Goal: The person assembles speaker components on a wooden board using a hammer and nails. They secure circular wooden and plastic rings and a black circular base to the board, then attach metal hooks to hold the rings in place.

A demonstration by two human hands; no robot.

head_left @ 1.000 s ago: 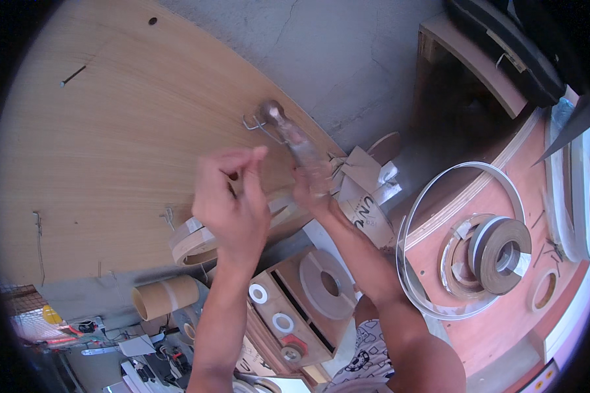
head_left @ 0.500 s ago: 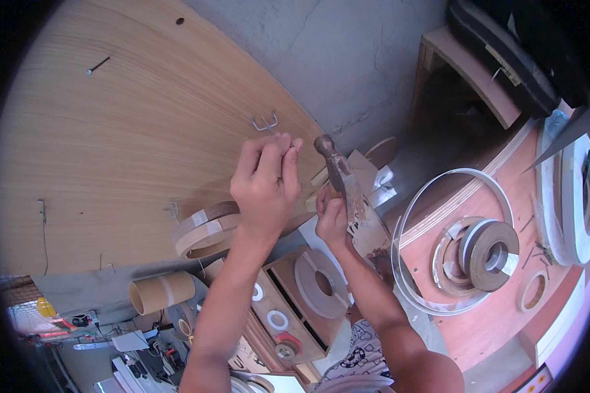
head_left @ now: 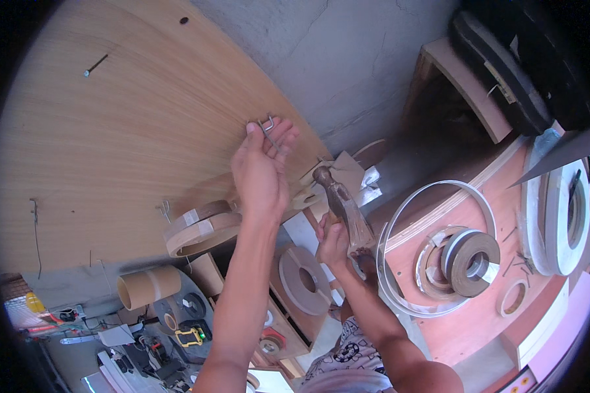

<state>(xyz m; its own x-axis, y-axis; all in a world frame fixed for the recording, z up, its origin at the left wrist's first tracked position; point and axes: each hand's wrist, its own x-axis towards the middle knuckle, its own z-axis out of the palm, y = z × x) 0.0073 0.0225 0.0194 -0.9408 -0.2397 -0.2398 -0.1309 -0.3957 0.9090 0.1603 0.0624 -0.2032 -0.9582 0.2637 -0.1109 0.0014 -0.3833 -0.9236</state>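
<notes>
My left hand (head_left: 261,170) reaches up to a bent metal hook (head_left: 267,131) on the wood-grain board (head_left: 144,124). The thumb lies on one side of the prongs and the fingers curl behind them, closed round the hook. Lower and to the right, my right hand (head_left: 333,243) grips a worn hammer (head_left: 342,200) close below its head. The hammer head is tilted up and apart from the board. Most of the handle is hidden by the hand.
A nail (head_left: 96,65) sticks out of the board at upper left. Edge-band rolls (head_left: 206,229) hang below my left hand. At right, a pinkish bench (head_left: 400,288) carries a brown roll (head_left: 471,265) and loose nails (head_left: 523,265). A cardboard tube (head_left: 149,288) is at lower left.
My left hand has shifted from just below the hook onto it, its fingers unfolding around the prongs. The hammer in my right hand has dropped slightly. The view has shifted a little.
</notes>
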